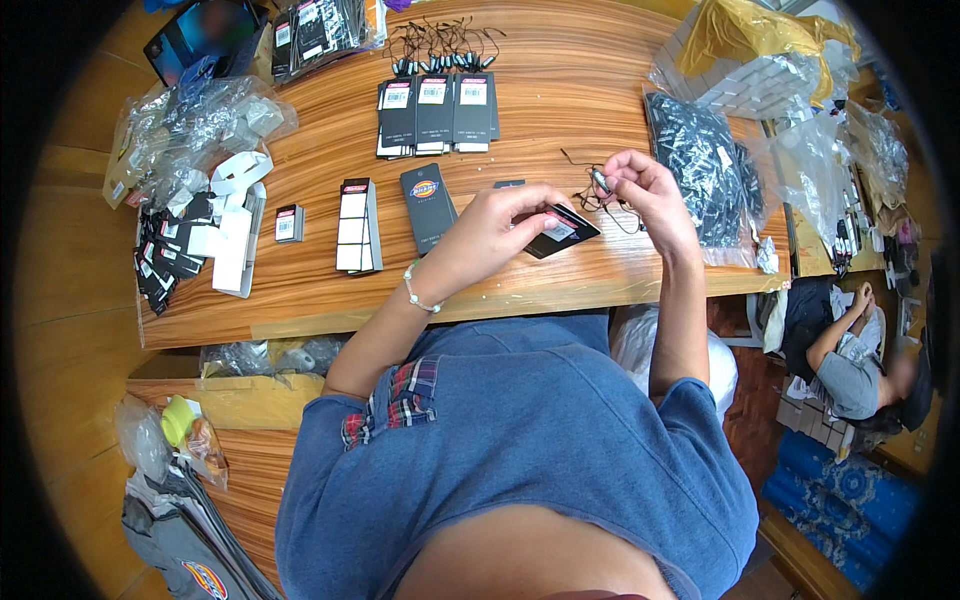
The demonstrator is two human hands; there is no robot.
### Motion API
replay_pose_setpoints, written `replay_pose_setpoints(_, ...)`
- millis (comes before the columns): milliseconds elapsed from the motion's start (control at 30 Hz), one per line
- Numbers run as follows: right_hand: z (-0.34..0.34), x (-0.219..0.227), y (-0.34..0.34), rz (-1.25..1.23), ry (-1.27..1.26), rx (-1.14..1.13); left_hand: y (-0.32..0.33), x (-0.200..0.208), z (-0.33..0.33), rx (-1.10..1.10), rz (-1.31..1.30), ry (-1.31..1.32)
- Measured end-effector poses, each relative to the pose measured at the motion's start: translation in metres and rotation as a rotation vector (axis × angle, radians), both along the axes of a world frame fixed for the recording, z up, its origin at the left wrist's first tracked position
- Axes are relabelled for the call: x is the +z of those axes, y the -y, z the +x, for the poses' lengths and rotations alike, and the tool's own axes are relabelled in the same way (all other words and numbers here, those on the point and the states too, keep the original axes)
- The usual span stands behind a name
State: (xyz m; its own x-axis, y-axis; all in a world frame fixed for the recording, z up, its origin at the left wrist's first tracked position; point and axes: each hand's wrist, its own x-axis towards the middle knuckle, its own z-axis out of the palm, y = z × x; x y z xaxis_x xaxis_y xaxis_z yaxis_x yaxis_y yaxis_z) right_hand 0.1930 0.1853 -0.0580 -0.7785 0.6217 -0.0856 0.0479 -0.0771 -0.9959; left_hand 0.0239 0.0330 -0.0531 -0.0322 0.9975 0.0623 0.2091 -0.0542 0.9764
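My left hand (pixel 487 232) is closed on a small set of black hang tags (pixel 563 236), tilted above the table with a white label facing up. To its right, my right hand (pixel 647 192) pinches a thin black tag string (pixel 601 180) with a small dark plug on it. More black strings (pixel 625 212) lie loosely under these fingers. Left of my left wrist rests a stack of tall dark tags (pixel 424 195). The edge of another dark tag (pixel 510 184) shows behind my left hand, which hides the rest of it.
Finished-looking dark tags with strings (pixel 434 112) lie in rows at the back. A banded tag stack (pixel 356 228) and a smaller stack (pixel 289 224) stand left. A clear bag of black strings (pixel 705 165) sits right. Another person (pixel 850 365) sits far right.
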Motion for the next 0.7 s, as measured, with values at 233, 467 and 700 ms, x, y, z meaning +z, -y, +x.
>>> replay_pose_setpoints(233, -0.013, -0.007, 0.016, 0.302, 0.093, 0.011, 0.000, 0.003, 0.002, 0.029, 0.080, -0.127)
replay_pose_setpoints(467, -0.020, 0.014, 0.038, 0.431, 0.151, 0.143, -0.001, -0.009, 0.002, -0.030, 0.156, -0.145)
replay_pose_setpoints(700, -0.003, 0.018, 0.027, -0.089, -0.044, 0.226, 0.006, -0.009, -0.011, -0.113, -0.023, 0.094)
